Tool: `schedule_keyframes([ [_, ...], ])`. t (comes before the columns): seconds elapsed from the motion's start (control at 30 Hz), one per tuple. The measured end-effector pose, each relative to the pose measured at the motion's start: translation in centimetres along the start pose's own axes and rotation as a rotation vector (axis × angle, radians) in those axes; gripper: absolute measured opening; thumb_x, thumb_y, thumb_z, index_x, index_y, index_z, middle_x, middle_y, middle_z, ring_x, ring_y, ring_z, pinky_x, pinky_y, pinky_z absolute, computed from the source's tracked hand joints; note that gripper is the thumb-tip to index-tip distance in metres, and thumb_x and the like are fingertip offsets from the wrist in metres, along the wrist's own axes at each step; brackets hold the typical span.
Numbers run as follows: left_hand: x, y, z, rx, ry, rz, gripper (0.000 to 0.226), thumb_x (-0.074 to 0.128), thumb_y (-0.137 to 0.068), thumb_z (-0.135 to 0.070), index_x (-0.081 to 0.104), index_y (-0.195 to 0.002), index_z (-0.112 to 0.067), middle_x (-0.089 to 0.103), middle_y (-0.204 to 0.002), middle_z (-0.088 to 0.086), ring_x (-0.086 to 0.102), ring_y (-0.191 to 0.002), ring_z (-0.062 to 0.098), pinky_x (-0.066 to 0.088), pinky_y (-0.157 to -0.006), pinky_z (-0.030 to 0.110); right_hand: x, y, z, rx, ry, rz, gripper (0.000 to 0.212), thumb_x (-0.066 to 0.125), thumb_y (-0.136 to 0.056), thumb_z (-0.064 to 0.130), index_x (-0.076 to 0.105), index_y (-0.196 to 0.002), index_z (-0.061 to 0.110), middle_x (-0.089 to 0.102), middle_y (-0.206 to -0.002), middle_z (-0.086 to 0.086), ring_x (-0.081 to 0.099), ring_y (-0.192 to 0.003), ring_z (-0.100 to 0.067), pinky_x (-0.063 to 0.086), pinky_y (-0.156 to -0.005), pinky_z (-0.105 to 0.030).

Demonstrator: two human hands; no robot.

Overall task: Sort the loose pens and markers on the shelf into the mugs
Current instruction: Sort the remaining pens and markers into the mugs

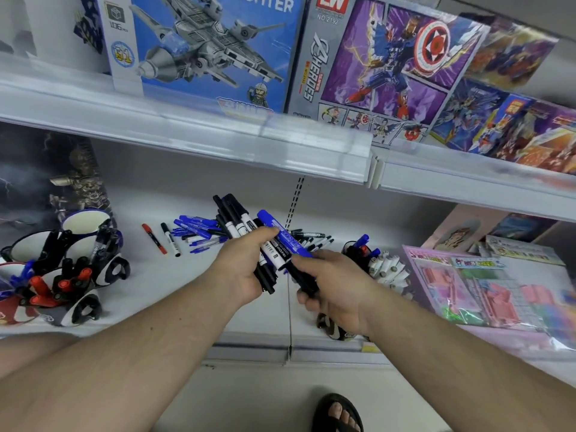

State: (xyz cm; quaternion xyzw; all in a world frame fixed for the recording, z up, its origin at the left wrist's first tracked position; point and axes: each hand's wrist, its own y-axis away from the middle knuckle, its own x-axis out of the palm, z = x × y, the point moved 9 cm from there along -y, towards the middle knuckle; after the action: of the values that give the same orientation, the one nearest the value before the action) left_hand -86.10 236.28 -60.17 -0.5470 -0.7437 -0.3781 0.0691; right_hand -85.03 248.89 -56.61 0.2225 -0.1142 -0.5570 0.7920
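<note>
- The left hand (pixel 246 269) gripped a bundle of markers (pixel 240 227), mostly black with white bands, fanned up and away from the palm above the shelf (pixel 187 275).
- The right hand (pixel 330 288) had its fingers curled round the lower end of a blue marker (pixel 277 233), which lay across the bundle and touched it.
- Loose blue pens (pixel 196 226) lay in a heap on the shelf just behind the left hand; a red marker (pixel 154 238) and a black-and-white marker (pixel 170 240) lay side by side to their left.
- More black pens (pixel 311 240) lay scattered behind the right hand.
- Mugs (pixel 62 269) at the left end of the shelf held black, red and blue markers, and one mug (pixel 85 221) at the back looked nearly unfilled.
- A cup (pixel 358 251) to the right of the hands held several markers, beside a cluster of white pens (pixel 386 269).
- Toy boxes (pixel 212 48) stood on the shelf above.
</note>
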Motion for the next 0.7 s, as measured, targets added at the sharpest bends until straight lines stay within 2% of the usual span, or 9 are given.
schedule_keyframes([
  [0.1,1.4,-1.1,1.2,-0.025,0.034,-0.042,0.009,0.068,-0.087,-0.016,0.064,-0.080,-0.014,0.065,-0.073,0.006,0.060,-0.058,0.020,0.049,-0.048,0.025,-3.3,-0.1,0.9,-0.166,-0.047,-0.237,0.015,0.057,-0.099,0.017,0.061,-0.111,0.009,0.062,-0.090,-0.010,0.054,-0.052,-0.014,0.043,-0.046,-0.024],
  [0.17,2.4,-2.0,2.1,-0.021,-0.037,-0.050,0.004,0.068,-0.087,-0.015,0.065,-0.086,-0.013,0.069,-0.079,0.007,0.064,-0.061,0.018,0.047,-0.051,0.027,-6.1,-0.2,1.7,-0.235,0.041,-0.371,0.013,0.056,-0.099,0.015,0.064,-0.108,0.013,0.065,-0.083,-0.006,0.055,-0.052,-0.013,0.046,-0.047,-0.024],
  [0.23,3.3,-3.0,2.8,-0.015,-0.137,-0.034,0.012,0.070,-0.085,-0.010,0.067,-0.096,-0.008,0.074,-0.087,0.010,0.072,-0.073,0.019,0.052,-0.061,0.030,-10.1,-0.8,3.1,-0.289,0.223,-0.511,0.012,0.058,-0.098,0.017,0.067,-0.106,0.018,0.067,-0.078,-0.004,0.055,-0.052,-0.012,0.048,-0.051,-0.023],
  [0.3,4.1,-3.8,3.1,-0.010,-0.269,-0.016,0.012,0.073,-0.083,-0.008,0.068,-0.093,-0.006,0.074,-0.078,0.009,0.072,-0.072,0.018,0.049,-0.061,0.030,-14.6,-1.8,4.7,-0.348,0.497,-0.625,0.021,0.059,-0.095,0.020,0.070,-0.113,0.015,0.070,-0.085,-0.007,0.058,-0.064,-0.016,0.051,-0.063,-0.027],
  [0.37,5.0,-4.4,3.4,-0.021,-0.367,0.005,0.010,0.073,-0.083,-0.009,0.068,-0.091,-0.006,0.070,-0.067,0.006,0.066,-0.055,0.013,0.045,-0.048,0.022,-18.1,-3.1,5.7,-0.367,0.760,-0.664,0.029,0.057,-0.096,0.019,0.067,-0.122,0.014,0.069,-0.100,-0.009,0.056,-0.078,-0.021,0.050,-0.077,-0.032],
  [0.47,6.2,-5.7,3.6,-0.038,-0.466,0.027,0.011,0.073,-0.084,-0.012,0.067,-0.092,-0.006,0.066,-0.064,0.004,0.058,-0.040,0.006,0.041,-0.040,0.018,-22.2,-5.9,5.8,-0.351,1.013,-0.665,0.030,0.051,-0.099,0.015,0.061,-0.127,0.011,0.065,-0.117,-0.014,0.058,-0.093,-0.029,0.040,-0.076,-0.026],
  [0.57,6.8,-7.1,3.7,-0.055,-0.517,0.024,0.007,0.072,-0.084,-0.012,0.066,-0.087,-0.008,0.066,-0.060,0.002,0.056,-0.037,0.006,0.040,-0.038,0.019,-24.4,-9.5,5.8,-0.340,1.168,-0.662,0.027,0.050,-0.098,0.013,0.062,-0.121,0.009,0.064,-0.111,-0.019,0.055,-0.085,-0.030,0.039,-0.071,-0.028],
  [0.7,7.0,-8.9,4.0,-0.080,-0.528,0.004,0.009,0.071,-0.084,-0.011,0.063,-0.080,-0.010,0.064,-0.053,0.000,0.056,-0.040,0.008,0.040,-0.040,0.021,-25.2,-13.8,6.0,-0.356,1.315,-0.609,0.024,0.048,-0.097,0.014,0.061,-0.117,0.010,0.059,-0.109,-0.015,0.050,-0.084,-0.026,0.035,-0.071,-0.030],
])
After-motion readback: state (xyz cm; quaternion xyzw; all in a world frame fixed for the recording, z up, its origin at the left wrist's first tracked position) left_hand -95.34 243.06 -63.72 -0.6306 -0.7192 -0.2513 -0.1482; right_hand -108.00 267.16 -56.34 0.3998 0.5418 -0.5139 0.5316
